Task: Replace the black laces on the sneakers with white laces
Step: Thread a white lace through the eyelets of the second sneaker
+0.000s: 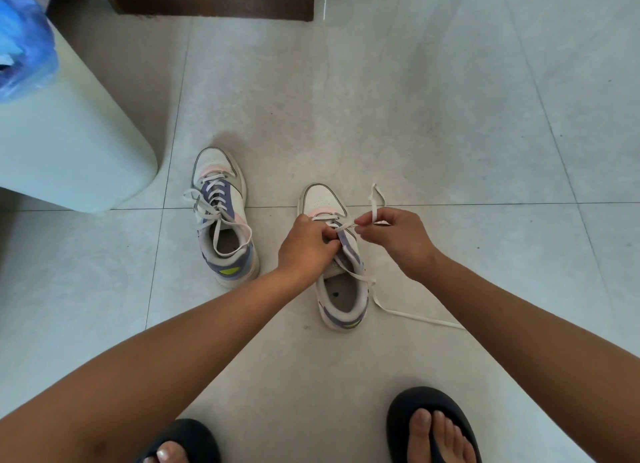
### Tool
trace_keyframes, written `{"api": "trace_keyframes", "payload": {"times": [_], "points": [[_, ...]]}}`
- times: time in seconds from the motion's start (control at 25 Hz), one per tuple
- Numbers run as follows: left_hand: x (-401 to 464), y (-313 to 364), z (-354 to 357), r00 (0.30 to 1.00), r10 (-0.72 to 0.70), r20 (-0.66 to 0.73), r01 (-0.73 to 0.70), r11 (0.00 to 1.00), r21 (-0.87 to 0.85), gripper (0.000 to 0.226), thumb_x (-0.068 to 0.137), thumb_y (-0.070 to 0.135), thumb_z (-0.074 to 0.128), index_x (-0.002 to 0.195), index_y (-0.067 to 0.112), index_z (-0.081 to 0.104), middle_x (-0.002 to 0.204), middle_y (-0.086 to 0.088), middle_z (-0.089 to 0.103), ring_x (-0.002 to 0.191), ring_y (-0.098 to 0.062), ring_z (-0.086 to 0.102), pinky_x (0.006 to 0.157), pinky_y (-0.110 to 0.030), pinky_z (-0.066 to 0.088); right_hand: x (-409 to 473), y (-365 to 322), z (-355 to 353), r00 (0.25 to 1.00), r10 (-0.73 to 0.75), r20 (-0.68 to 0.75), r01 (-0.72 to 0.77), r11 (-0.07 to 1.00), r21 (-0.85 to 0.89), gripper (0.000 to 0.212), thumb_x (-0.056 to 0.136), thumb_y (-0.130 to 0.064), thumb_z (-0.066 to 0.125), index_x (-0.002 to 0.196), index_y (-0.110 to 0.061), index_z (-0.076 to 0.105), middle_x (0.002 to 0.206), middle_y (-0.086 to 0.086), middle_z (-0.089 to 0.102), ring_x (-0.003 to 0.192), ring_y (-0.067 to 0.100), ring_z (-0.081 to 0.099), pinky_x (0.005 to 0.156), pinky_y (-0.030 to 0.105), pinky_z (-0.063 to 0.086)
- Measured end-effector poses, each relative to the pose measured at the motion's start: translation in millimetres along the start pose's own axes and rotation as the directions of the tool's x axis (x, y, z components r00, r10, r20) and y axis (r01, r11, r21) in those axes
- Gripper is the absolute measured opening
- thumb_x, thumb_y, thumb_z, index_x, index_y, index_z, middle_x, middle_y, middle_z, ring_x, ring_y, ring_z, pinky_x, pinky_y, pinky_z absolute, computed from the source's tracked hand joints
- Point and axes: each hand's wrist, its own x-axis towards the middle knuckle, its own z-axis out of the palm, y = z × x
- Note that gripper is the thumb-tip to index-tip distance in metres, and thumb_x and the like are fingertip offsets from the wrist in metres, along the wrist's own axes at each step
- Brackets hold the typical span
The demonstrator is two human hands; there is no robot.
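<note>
Pale tiled floor (433, 116) with two sneakers on it

Left sneaker (223, 216) and right sneaker (341, 282) stand well apart; a white lace (415, 316) trails over the tiles, near two black sandals (426, 410).

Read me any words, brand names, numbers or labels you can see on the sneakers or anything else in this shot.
None: no readable text anywhere in this view.
Left sneaker: only a plain yellow-green patch at the heel, no letters.
Right sneaker: the same kind of patch, no letters; the left hand and right hand cover part of it.
Blue plastic bag: no print visible.
</note>
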Motion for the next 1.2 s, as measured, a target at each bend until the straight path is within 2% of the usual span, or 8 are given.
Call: {"api": "trace_keyframes", "payload": {"times": [0.12, 0.2, 0.36, 0.52, 0.72, 0.88, 1.08, 1.2], "points": [[0.6, 0.7, 0.6, 1.000, 0.000, -0.005, 0.000, 1.000, 0.001, 0.018, 0.088, 0.027, 0.059, 0.097, 0.025, 0.074, 0.110, -0.006, 0.051, 0.100, -0.021, 0.054, 0.083, -0.028, 0.044, -3.6, 0.4, -5.6, 0.998, 0.054, 0.016, -0.055, 0.993, 0.101, 0.019, 0.078, 0.009, 0.067, 0.074, -0.011, 0.067, 0.076, 0.005, 0.063, 0.072, 0.015, 0.061, 0.083, 0.031, 0.054], [0.9, 1.2, 0.9, 1.000, 0.001, -0.007, -0.001, 1.000, 0.006, 0.018, 0.088, 0.026, 0.059, 0.097, 0.024, 0.074, 0.111, -0.007, 0.051, 0.100, -0.021, 0.054, 0.082, -0.028, 0.044, -3.1, 0.9, -5.7, 0.999, 0.039, 0.008, -0.039, 0.999, 0.020, 0.017, 0.078, 0.006, 0.068, 0.079, -0.011, 0.067, 0.075, 0.002, 0.063, 0.070, 0.012, 0.060, 0.077, 0.026, 0.052], [0.7, 1.2, 1.0, 1.000, -0.001, -0.010, 0.001, 1.000, 0.006, 0.018, 0.088, 0.026, 0.059, 0.098, 0.024, 0.074, 0.112, -0.007, 0.051, 0.099, -0.021, 0.054, 0.082, -0.027, 0.044, 0.6, -1.0, 1.8, 0.999, -0.038, 0.006, 0.039, 0.992, -0.117, 0.015, 0.079, 0.005, 0.068, 0.086, -0.008, 0.066, 0.073, -0.001, 0.062, 0.068, 0.007, 0.058, 0.066, 0.008, 0.048], [0.6, 1.5, 0.8, 1.000, 0.001, -0.015, -0.001, 1.000, 0.005, 0.018, 0.088, 0.027, 0.060, 0.098, 0.025, 0.074, 0.111, -0.007, 0.051, 0.099, -0.021, 0.054, 0.081, -0.028, 0.044, 5.1, -3.1, 9.0, 0.999, -0.045, 0.020, 0.047, 0.992, -0.121, 0.014, 0.078, 0.007, 0.068, 0.084, -0.006, 0.065, 0.072, -0.001, 0.062, 0.066, 0.007, 0.058, 0.062, 0.006, 0.047], [0.8, 0.8, 1.2, 1.000, 0.002, -0.018, -0.002, 1.000, 0.017, 0.019, 0.088, 0.028, 0.060, 0.101, 0.024, 0.074, 0.112, -0.007, 0.050, 0.098, -0.021, 0.054, 0.081, -0.028, 0.044, 4.9, -5.7, 8.6, 0.999, -0.018, 0.050, 0.024, 0.993, -0.112, 0.019, 0.076, 0.008, 0.069, 0.075, -0.010, 0.063, 0.068, 0.000, 0.060, 0.055, -0.002, 0.057, 0.058, 0.005, 0.045], [0.8, 1.3, 1.3, 1.000, 0.008, -0.016, -0.007, 1.000, 0.025, 0.019, 0.089, 0.028, 0.060, 0.101, 0.024, 0.074, 0.113, -0.008, 0.051, 0.099, -0.022, 0.054, 0.083, -0.029, 0.045, 7.8, -4.6, 9.0, 0.999, -0.015, 0.035, 0.019, 0.990, -0.143, 0.022, 0.076, 0.007, 0.071, 0.072, -0.014, 0.062, 0.069, 0.000, 0.061, 0.064, 0.008, 0.057, 0.058, 0.008, 0.045], [1.1, 0.1, 1.5, 1.000, 0.008, -0.030, -0.008, 1.000, -0.004, 0.018, 0.088, 0.025, 0.061, 0.099, 0.022, 0.074, 0.111, -0.008, 0.051, 0.099, -0.021, 0.054, 0.082, -0.028, 0.044, 11.7, -7.0, 4.9, 0.998, -0.006, 0.060, 0.016, 0.984, -0.175, 0.024, 0.075, 0.005, 0.072, 0.074, -0.015, 0.061, 0.074, 0.004, 0.063, 0.065, 0.010, 0.059, 0.058, 0.009, 0.047], [3.0, -1.3, 4.1, 0.999, 0.005, -0.035, -0.006, 1.000, -0.013, 0.017, 0.087, 0.024, 0.061, 0.098, 0.021, 0.074, 0.111, -0.008, 0.052, 0.098, -0.022, 0.055, 0.080, -0.028, 0.044, 10.0, -6.2, 3.6, 0.995, 0.015, 0.103, 0.003, 0.986, -0.169, 0.023, 0.074, 0.006, 0.073, 0.074, -0.014, 0.062, 0.074, 0.005, 0.064, 0.070, 0.014, 0.063, 0.071, 0.019, 0.053]]}}
